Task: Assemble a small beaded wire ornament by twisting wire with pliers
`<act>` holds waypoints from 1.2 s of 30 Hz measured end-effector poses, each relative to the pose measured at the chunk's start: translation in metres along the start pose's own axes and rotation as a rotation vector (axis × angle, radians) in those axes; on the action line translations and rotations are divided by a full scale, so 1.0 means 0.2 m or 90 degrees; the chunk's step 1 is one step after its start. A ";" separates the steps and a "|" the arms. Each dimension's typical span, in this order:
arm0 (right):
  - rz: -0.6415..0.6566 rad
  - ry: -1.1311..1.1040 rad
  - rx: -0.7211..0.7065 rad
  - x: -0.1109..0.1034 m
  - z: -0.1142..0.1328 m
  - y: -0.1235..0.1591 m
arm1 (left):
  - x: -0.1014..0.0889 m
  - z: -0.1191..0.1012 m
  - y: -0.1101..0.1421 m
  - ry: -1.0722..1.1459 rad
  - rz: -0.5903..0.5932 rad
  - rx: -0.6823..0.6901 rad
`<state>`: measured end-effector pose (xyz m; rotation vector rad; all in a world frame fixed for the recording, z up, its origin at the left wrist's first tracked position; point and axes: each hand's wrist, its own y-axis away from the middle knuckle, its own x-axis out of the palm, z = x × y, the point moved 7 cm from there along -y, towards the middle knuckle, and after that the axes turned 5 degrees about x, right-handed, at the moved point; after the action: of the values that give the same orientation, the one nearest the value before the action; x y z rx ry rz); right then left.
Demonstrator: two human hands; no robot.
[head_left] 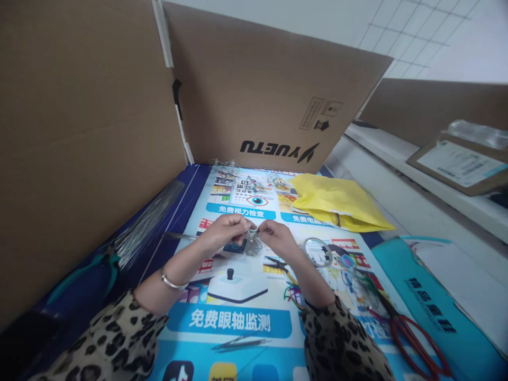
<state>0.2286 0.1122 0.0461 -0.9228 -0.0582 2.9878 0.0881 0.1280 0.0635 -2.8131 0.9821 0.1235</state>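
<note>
My left hand (227, 233) and my right hand (278, 239) meet over the middle of the printed mat (238, 288), fingertips pinched close together. Between them they hold a small tangle of thin, clear or silvery line (254, 246) that hangs just below the fingers. Its finer parts are too small to make out. Beside my right wrist lie dark-jawed pliers (277, 263) with yellow handles, partly hidden by the forearm. To the right of that wrist is a clear round coil (318, 252). Tweezers (241, 344) lie between my forearms, nearer to me.
Cardboard panels (254, 90) wall the back and left. At left are a bundle of thin wires (153, 219) and teal-handled cutters (112, 260). A yellow bag (337, 198), red-handled scissors (415, 336) and a cyan package (431, 296) lie at right. Tangled strands (254, 185) lie at the back.
</note>
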 end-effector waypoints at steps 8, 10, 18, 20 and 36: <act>0.028 -0.045 0.036 -0.02 0.01 0.01 | 0.02 0.05 0.00 0.056 -0.010 -0.034; 0.063 -0.071 0.045 -0.03 0.03 0.02 | 0.02 0.05 -0.01 0.033 -0.025 -0.044; 0.139 -0.123 0.042 -0.03 0.12 0.06 | 0.05 0.00 -0.01 -0.128 -0.028 0.019; 0.132 -0.110 0.034 -0.03 0.12 0.06 | 0.05 -0.03 -0.01 -0.230 -0.039 0.069; -0.073 0.259 -0.237 -0.06 0.28 0.11 | 0.04 -0.12 0.01 -0.484 -0.048 0.232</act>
<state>0.2075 0.0873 0.0980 -1.4834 -0.6500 2.6683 0.0929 0.1168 0.0858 -2.1643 0.6254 0.8336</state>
